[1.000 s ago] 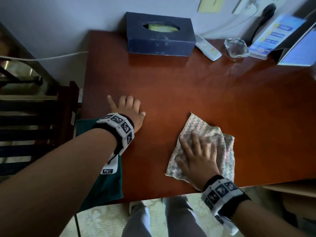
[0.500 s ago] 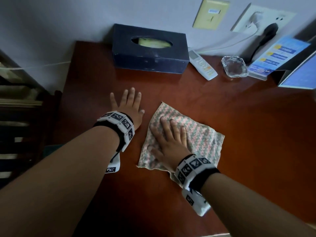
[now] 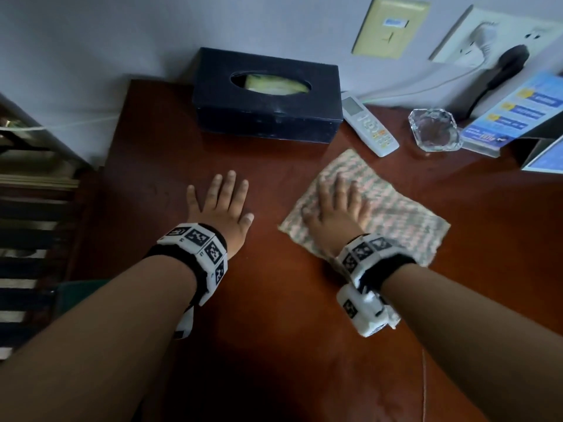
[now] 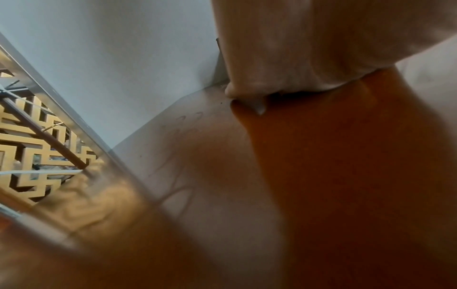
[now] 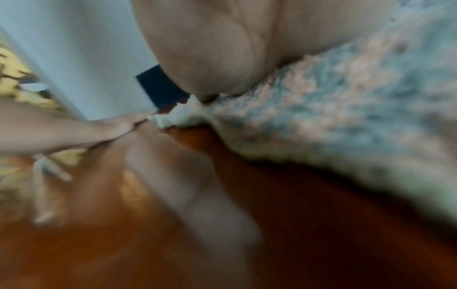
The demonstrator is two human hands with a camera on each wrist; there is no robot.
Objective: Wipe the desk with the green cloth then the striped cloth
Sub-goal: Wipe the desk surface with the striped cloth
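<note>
Striped cloth (image 3: 393, 214) lies flat on the desk (image 3: 274, 300) under the right hand (image 3: 338, 214) (fingers straight); left hand (image 3: 222, 208) rests beside it, spread flat.

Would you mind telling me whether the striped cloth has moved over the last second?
Yes. The striped cloth has slid away from the desk's near edge toward the remote, pushed by the right hand.

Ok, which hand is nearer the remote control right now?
Right. The right hand presses flat on the striped cloth, just in front of the remote control. The left hand lies flat on the desk, farther left.
</note>
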